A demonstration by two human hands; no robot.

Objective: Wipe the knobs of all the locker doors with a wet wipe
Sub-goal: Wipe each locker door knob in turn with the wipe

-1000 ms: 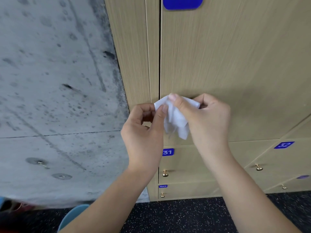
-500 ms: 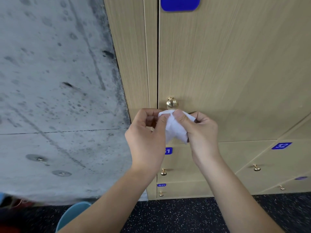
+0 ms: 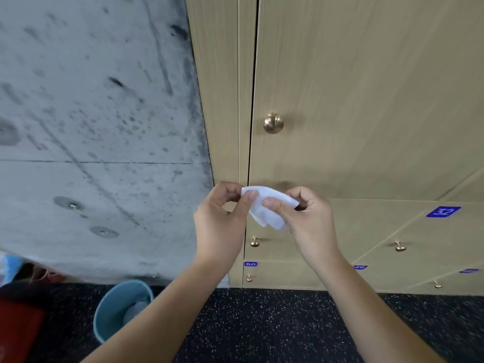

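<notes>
Both hands up in front of the lockers: the left hand (image 3: pixel 222 221) pinches one end of the crumpled white wet wipe (image 3: pixel 267 209), the right hand (image 3: pixel 309 221) pinches the other, wipe stretched between them. The round brass knob (image 3: pixel 273 123) on the tall wood-grain locker door (image 3: pixel 366 100) sits above the hands, untouched. Smaller brass knobs (image 3: pixel 254 242) show just below.
</notes>
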